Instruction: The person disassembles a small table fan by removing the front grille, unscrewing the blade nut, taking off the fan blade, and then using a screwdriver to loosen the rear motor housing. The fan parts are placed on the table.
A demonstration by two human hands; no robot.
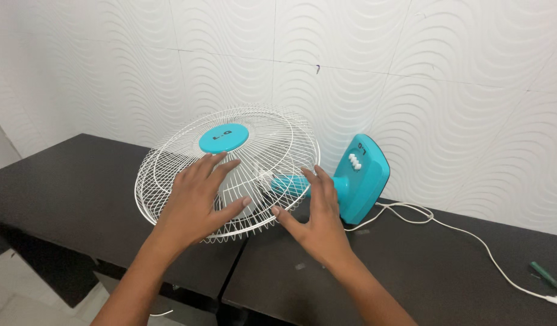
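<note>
My left hand point(197, 196) lies flat on the fan point(230, 172), fingers spread across the white wire cage, gripping nothing, only steadying it. My right hand point(317, 211) is open too, fingertips on the cage rim by the teal neck, bracing that side. The fan lies tipped over on the dark desk point(67, 193), cage angled up, its teal base point(363, 175) standing against the wall, white cord point(471, 238) trailing right.

Bright, even, diffuse light; source not in view. Faint soft shadows on wall point(411, 72). Dull sheen on dark table point(447, 278). Focus sharp, slight wide-angle bowing at edges.
</note>
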